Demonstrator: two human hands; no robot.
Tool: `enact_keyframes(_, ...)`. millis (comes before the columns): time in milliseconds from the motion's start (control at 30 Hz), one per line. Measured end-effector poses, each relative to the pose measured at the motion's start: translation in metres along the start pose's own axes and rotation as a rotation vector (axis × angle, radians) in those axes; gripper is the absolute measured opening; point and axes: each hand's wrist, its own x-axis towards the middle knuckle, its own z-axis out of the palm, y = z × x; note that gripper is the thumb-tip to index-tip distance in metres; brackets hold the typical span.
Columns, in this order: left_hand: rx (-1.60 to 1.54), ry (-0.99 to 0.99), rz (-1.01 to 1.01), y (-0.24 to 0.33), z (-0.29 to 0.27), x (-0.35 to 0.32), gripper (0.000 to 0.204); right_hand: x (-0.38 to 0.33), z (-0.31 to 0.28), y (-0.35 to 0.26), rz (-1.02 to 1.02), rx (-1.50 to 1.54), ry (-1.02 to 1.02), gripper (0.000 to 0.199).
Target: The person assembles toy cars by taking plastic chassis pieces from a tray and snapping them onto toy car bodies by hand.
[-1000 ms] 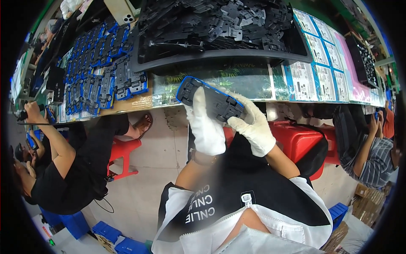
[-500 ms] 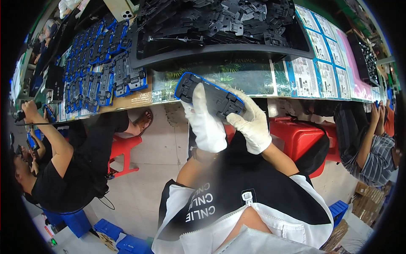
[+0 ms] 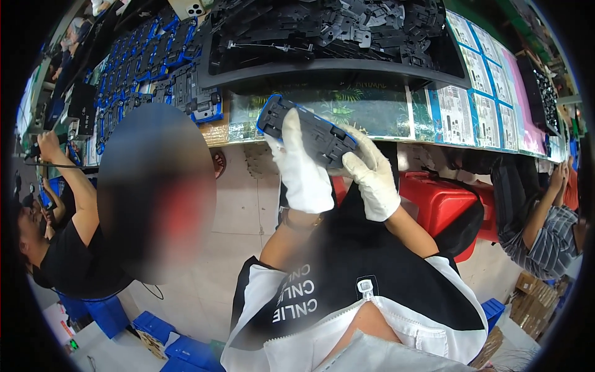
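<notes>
A toy car (image 3: 316, 135) with a blue body and black chassis is held underside up between my two gloved hands, just in front of the table's near edge. My left hand (image 3: 302, 177) grips its left part, the thumb lying across the black underside and the other fingers hidden beneath. Around the right end curls my right hand (image 3: 375, 186), its thumb at the lower edge. The car tilts down to the right. Its top side is out of sight.
Beyond the car stands a big black bin (image 3: 359, 80) heaped with black plastic parts. Rows of similar blue-and-black cars (image 3: 145, 71) cover the table's left. Printed sheets (image 3: 462, 111) lie at right. A red stool (image 3: 434, 201) is below the table; co-workers sit on both sides.
The view has shifted slightly, and a blurred oval patch now covers part of the left side. My right thumb has moved up a little at the car's edge; both hands keep their hold.
</notes>
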Motion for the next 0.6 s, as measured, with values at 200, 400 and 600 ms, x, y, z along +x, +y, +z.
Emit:
enact_keyframes(200, 0.06, -0.015, 0.071, -0.005, -0.004, -0.003, 0.026, -0.003, 0.003, 0.0, 0.019, 0.019, -0.005, 0.061)
enact_keyframes(400, 0.105, -0.002, 0.138, -0.009, -0.007, 0.0, 0.028, -0.003, 0.005, 0.007, 0.014, 0.055, 0.047, 0.064)
enact_keyframes(600, 0.037, 0.032, 0.086, -0.013, -0.007, 0.001, 0.03, -0.003, 0.004, 0.007, 0.018, 0.04, 0.033, 0.064)
